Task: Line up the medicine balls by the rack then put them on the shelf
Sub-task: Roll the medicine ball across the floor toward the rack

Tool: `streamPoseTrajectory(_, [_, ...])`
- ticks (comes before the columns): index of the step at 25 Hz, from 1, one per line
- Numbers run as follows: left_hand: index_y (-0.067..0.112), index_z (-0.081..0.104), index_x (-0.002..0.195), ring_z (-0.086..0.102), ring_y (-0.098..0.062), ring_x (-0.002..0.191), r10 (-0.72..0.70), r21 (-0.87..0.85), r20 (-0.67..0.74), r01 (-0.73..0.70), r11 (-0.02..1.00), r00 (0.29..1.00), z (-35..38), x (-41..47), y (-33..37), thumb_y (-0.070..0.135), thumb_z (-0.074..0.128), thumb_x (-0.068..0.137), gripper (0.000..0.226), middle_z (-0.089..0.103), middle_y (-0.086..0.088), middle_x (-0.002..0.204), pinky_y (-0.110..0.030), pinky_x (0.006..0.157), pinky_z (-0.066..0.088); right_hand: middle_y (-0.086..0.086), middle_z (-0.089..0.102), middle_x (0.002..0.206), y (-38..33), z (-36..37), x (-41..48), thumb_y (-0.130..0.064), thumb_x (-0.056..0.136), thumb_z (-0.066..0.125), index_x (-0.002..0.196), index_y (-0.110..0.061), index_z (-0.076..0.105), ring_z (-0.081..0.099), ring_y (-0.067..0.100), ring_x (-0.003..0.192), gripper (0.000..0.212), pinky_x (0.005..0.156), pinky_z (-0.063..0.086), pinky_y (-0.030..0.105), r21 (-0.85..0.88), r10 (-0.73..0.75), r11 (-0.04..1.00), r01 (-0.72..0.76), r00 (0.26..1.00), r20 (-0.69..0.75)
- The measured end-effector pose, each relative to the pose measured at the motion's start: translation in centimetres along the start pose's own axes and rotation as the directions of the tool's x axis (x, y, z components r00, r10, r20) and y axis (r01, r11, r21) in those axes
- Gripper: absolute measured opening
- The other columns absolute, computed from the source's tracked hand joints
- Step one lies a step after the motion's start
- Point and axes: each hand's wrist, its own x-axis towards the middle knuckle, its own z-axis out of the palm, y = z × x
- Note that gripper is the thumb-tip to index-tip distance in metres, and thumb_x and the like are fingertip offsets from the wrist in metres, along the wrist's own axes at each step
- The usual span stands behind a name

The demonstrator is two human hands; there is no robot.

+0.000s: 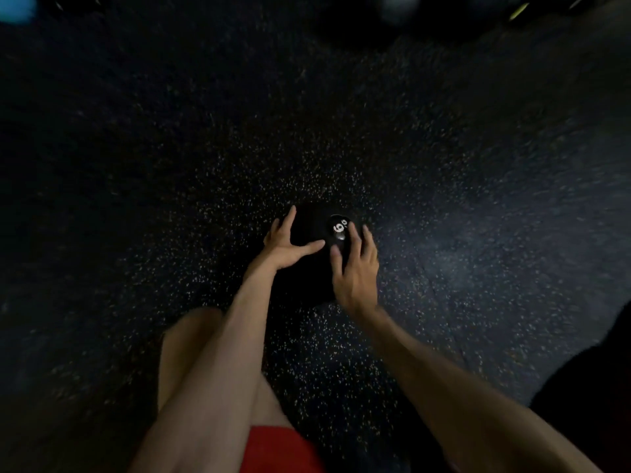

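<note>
One medicine ball (309, 223), marked 6, pressed between our left hand (285, 245) and right hand (355, 268), fingers spread and uncurled; so held, we judge it could slip and roll across the floor (444, 186).

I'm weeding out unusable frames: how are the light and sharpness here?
Head view: very dim; the black medicine ball nearly merges with the speckled floor, only its white 6 label, the left hand and the right hand stand out. Head view's edges: blurred, shapes along the top out of focus.
</note>
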Motion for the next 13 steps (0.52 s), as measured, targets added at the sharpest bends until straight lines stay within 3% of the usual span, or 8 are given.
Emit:
streamPoseTrajectory(3, [0.035,0.019,0.159,0.023,-0.023,0.151,0.031,-0.113,0.007,-0.03,0.993,0.999,-2.4,1.7,0.6,0.057,0.076,0.078,0.101,0.02,-0.004,0.166,-0.039,0.123,0.024,0.009,-0.007,0.169,0.0,0.5,-1.2,-0.063,0.1,0.036,0.161,-0.029,0.002,-0.009,0.025,0.156,0.078,0.126,0.008,0.049,-0.193,-0.139,0.97,0.145,0.989,0.042])
streamPoseTrajectory(6, [0.026,0.033,0.156,0.037,-0.024,0.144,0.027,-0.175,-0.127,-0.049,0.983,0.991,-2.7,3.2,1.0,0.06,0.068,0.085,0.086,0.036,-0.005,0.159,-0.032,0.116,0.031,0.005,-0.01,0.169,-0.8,0.5,1.9,-0.07,0.097,0.038,0.16,-0.035,-0.001,-0.011,0.024,0.156,0.082,0.125,0.011,0.056,-0.201,-0.134,0.969,0.146,0.988,0.073])
streamPoseTrajectory(10, [0.033,0.021,0.158,0.024,-0.029,0.15,0.085,-0.1,-0.352,-0.128,0.987,0.932,0.5,3.6,-0.3,0.069,0.035,0.096,0.073,0.022,-0.008,0.165,-0.048,0.12,0.026,0.003,-0.002,0.169,-2.1,1.0,6.3,-0.075,0.093,0.032,0.159,-0.041,0.006,-0.005,0.025,0.156,0.078,0.122,0.014,0.061,-0.151,-0.073,0.985,0.085,0.994,0.081])
streamPoseTrajectory(13, [0.037,0.007,0.159,0.013,-0.028,0.153,0.216,-0.021,-0.436,-0.251,0.968,0.873,3.3,2.6,-2.0,0.073,0.033,0.092,0.081,0.008,-0.006,0.168,-0.051,0.121,0.024,0.007,0.011,0.167,-3.0,0.4,10.9,-0.072,0.095,0.031,0.157,-0.041,0.015,0.008,0.03,0.153,0.071,0.118,0.018,0.064,-0.105,0.012,0.994,-0.001,0.994,0.106])
